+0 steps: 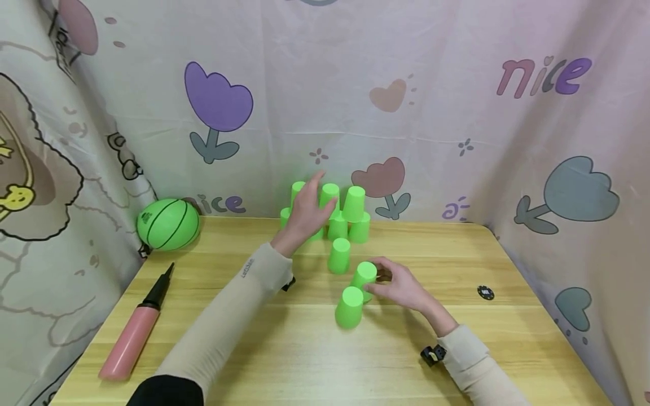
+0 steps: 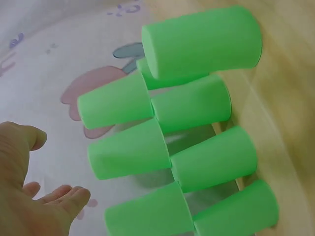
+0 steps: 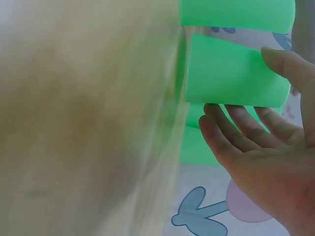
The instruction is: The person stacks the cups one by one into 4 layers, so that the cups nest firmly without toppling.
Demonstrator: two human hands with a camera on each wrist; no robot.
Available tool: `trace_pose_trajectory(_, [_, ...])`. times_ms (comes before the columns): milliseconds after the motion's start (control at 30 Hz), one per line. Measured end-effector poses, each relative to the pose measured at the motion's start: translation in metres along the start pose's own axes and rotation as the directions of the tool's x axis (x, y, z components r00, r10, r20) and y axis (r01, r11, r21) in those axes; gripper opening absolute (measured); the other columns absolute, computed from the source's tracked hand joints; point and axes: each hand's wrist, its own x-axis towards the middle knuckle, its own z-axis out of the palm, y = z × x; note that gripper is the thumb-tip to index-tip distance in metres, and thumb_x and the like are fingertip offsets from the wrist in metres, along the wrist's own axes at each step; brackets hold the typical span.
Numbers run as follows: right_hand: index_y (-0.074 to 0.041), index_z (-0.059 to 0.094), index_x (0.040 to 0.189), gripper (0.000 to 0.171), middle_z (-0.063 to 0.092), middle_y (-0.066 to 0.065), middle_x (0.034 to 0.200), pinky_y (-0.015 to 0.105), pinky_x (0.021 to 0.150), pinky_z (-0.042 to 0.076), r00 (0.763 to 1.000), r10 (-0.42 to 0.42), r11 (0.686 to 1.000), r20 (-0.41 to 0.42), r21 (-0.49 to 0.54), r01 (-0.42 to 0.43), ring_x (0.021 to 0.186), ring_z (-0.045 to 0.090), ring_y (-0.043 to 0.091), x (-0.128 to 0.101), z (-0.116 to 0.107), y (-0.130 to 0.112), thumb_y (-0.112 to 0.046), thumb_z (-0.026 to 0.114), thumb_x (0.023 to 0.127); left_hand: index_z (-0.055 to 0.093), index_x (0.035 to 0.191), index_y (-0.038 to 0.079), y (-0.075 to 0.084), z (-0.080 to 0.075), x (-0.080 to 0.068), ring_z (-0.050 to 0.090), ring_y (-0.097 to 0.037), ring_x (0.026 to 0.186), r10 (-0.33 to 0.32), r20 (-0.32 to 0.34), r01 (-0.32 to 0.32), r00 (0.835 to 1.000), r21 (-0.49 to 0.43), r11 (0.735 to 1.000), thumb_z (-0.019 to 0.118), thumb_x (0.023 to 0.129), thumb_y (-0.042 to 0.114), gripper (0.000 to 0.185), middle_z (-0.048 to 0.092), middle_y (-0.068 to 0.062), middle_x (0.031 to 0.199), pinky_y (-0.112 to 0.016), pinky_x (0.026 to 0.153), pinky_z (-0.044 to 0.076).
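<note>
Upside-down green cups stand in two levels at the back of the table: upper cups (image 1: 354, 203) rest on a lower row (image 1: 360, 229). My left hand (image 1: 307, 214) reaches over this stack, thumb and fingers spread. In the left wrist view, that hand (image 2: 37, 196) is beside the upper cups (image 2: 128, 150) with nothing in its grasp. Nearer me are three single cups in a slanting line: a far cup (image 1: 339, 256), a middle cup (image 1: 363, 273) and a near cup (image 1: 349, 307). My right hand (image 1: 398, 283) holds the middle cup from the right, thumb and fingers on opposite sides (image 3: 236, 73).
A green ball (image 1: 168, 224) sits at the table's back left corner. In front of it lies a pink hand pump (image 1: 132, 338) with a black nozzle. A black round chip (image 1: 485, 292) lies to the right. A printed curtain (image 1: 304, 101) hangs close behind the stack.
</note>
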Motion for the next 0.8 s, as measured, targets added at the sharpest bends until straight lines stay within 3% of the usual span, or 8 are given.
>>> trace_pose_trajectory(233, [-0.003,0.061,0.137,0.055,0.072,0.013,0.122,0.048,0.101,0.061,0.996,-0.028,1.000,-0.088,-0.011,0.027,0.110,0.071,0.028,0.012,-0.011,-0.010,-0.013,0.084,0.089,0.048,0.151,0.002,0.001,-0.012,-0.038,0.070,-0.042,0.112,-0.002,0.045,0.006,0.999,-0.084,0.996,0.072,0.098,0.022,0.061,0.067,-0.028,0.128,-0.051,0.096,0.062])
trace_pose_trajectory(500, [-0.003,0.058,0.144,0.059,0.071,0.016,0.126,0.048,0.100,0.061,0.991,-0.036,0.998,-0.131,-0.047,0.030,0.112,0.070,0.032,0.034,-0.027,-0.030,-0.017,0.082,0.092,0.053,0.146,0.004,-0.002,-0.015,-0.082,0.074,-0.034,0.099,0.028,0.142,-0.005,0.989,-0.163,0.987,0.074,0.096,0.015,0.056,0.072,-0.021,0.119,-0.050,0.089,0.065])
trace_pose_trajectory(633, [-0.005,0.054,0.149,0.061,0.069,0.017,0.130,0.045,0.100,0.061,0.989,-0.031,0.998,-0.146,-0.052,0.024,0.116,0.069,0.034,0.047,-0.037,-0.040,-0.020,0.080,0.095,0.055,0.144,0.006,-0.002,-0.014,-0.104,0.073,-0.029,0.101,0.024,0.217,0.019,0.976,-0.194,0.981,0.073,0.097,0.016,0.051,0.072,-0.019,0.120,-0.049,0.090,0.064])
trace_pose_trajectory(800, [-0.006,0.054,0.148,0.058,0.068,0.018,0.130,0.044,0.100,0.060,0.985,-0.045,0.999,-0.167,-0.012,0.044,0.117,0.068,0.034,0.062,-0.049,-0.055,-0.020,0.078,0.097,0.054,0.145,0.006,0.001,-0.012,-0.128,0.072,-0.035,0.110,0.055,0.333,0.019,0.941,-0.215,0.976,0.073,0.098,0.022,0.053,0.070,-0.021,0.125,-0.048,0.094,0.063])
